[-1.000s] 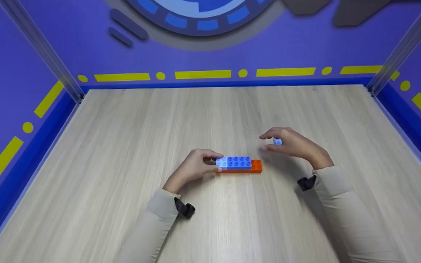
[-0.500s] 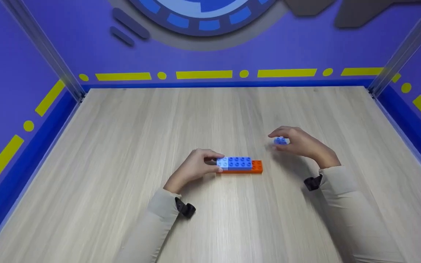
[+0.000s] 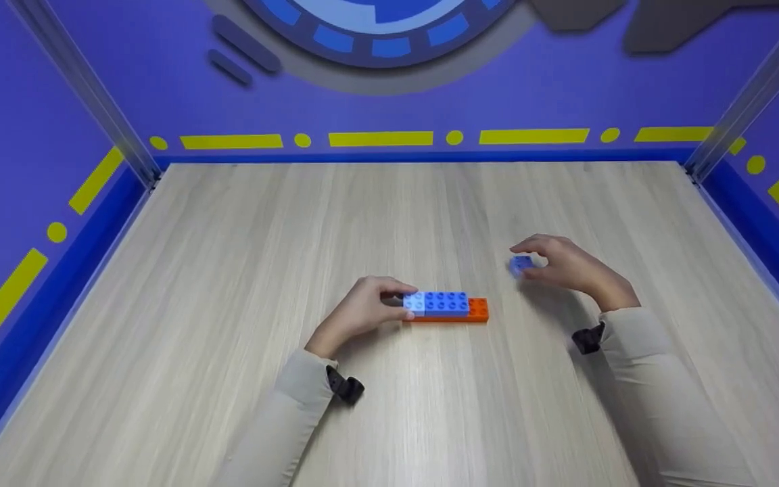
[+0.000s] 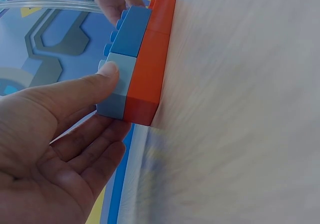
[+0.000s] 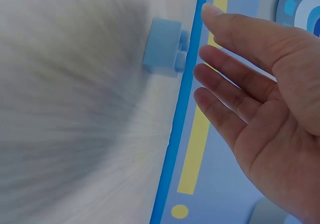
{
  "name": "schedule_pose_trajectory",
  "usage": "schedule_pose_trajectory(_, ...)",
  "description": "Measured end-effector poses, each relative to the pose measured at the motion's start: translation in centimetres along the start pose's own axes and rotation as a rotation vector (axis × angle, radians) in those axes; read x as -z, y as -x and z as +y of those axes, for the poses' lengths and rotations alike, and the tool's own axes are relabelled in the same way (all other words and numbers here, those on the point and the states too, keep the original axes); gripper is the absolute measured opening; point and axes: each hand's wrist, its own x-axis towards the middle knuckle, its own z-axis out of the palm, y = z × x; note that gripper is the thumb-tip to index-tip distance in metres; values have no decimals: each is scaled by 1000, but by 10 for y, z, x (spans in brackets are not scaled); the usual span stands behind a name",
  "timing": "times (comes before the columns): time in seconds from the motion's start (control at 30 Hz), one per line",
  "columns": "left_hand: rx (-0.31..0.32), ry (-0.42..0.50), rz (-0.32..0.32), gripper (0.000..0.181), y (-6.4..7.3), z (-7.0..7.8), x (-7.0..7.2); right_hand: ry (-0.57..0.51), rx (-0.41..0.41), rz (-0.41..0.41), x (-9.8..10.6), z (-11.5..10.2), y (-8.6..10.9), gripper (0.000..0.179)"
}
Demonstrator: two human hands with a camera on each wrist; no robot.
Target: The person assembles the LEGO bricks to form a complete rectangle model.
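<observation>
With the left hand (image 3: 362,311) pinching the pale-blue brick (image 3: 414,304), the empty, loosely parted right hand (image 3: 565,267) might, closing crookedly, nudge the loose blue brick (image 3: 519,266) toward the worktop's (image 3: 261,237) far edge.

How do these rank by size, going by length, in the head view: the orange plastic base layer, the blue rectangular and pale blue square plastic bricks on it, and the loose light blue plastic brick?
1. Orange base layer
2. Blue rectangular brick
3. Pale blue square brick and loose light blue brick: too alike to rank.
</observation>
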Motion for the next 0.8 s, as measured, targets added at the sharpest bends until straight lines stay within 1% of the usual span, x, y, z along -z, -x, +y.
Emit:
schedule_pose_trajectory(0.23, 25, -12, -3, 43, 0, 1, 0, -35, -88, -29, 1, 4, 2, 46)
schedule_pose_trajectory(0.37, 20, -17, -4, 43, -1, 2, 0, -40, -127, -41, 0, 6, 2, 47)
schedule_pose_trajectory(0.5, 10, -12, -7, 43, -1, 2, -1, -45, -135, -41, -2, 8, 3, 47)
schedule_pose_trajectory(0.8, 24, -18, -5, 43, 0, 2, 0, -41, -99, -37, -5, 11, 1, 44)
